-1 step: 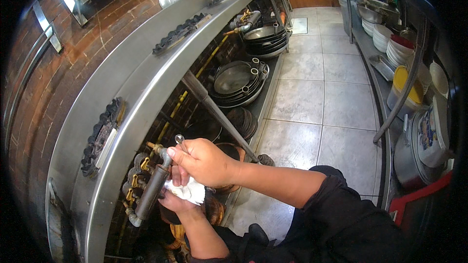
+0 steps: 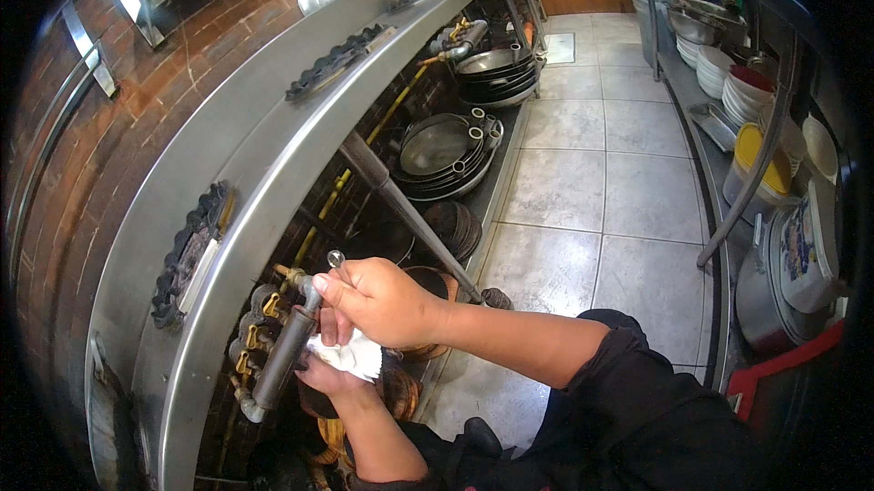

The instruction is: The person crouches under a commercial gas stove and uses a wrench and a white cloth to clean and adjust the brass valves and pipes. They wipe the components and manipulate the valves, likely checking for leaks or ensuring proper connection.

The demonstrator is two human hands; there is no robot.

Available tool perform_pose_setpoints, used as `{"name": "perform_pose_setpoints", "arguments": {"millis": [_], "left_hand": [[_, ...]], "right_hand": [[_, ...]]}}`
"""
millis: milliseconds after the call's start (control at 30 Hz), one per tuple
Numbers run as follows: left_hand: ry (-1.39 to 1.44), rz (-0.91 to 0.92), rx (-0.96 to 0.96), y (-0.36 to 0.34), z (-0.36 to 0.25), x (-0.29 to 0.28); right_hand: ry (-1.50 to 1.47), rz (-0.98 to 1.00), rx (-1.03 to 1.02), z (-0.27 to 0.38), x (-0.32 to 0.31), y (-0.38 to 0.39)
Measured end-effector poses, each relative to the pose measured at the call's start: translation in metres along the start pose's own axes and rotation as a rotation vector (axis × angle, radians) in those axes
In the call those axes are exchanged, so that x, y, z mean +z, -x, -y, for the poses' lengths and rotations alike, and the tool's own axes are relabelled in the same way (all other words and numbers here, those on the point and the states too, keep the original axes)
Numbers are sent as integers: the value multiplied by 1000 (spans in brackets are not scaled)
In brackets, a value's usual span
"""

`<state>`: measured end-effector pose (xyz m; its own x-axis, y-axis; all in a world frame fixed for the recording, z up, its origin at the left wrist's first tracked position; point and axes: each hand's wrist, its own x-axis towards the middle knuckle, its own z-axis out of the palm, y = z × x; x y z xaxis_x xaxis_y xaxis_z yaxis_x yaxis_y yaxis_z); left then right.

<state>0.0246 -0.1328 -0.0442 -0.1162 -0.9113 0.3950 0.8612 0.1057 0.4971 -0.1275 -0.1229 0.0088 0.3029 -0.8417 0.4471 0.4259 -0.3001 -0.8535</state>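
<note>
My right hand is closed around a thin metal utensil. Only its shiny rounded end sticks out above the thumb, so its kind cannot be made out. Just below, my left hand grips a crumpled white napkin, which bunches up between both hands under the right fist. Whatever the napkin wraps is hidden. Both hands are beside a grey gas pipe with yellow valves, under the front edge of a steel cooking counter.
Stacked dark woks fill the low shelf beyond my hands, behind a slanted metal leg. At right a rack holds white bowls, a yellow-lidded tub and a large pot. A tiled floor runs between.
</note>
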Motion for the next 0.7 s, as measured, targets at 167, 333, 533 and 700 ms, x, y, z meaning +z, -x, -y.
{"name": "perform_pose_setpoints", "arguments": {"millis": [167,333,533,700], "left_hand": [[-39,-96,27,-4,2,-3],[20,-6,-18,2,1,8],[92,11,19,-5,3,-1],[73,-47,25,-1,3,5]], "right_hand": [[-8,-8,-6,-3,2,-1],[-45,8,19,-5,1,-3],[-69,1,-16,-5,2,-2],[5,4,2,1,2,-1]]}}
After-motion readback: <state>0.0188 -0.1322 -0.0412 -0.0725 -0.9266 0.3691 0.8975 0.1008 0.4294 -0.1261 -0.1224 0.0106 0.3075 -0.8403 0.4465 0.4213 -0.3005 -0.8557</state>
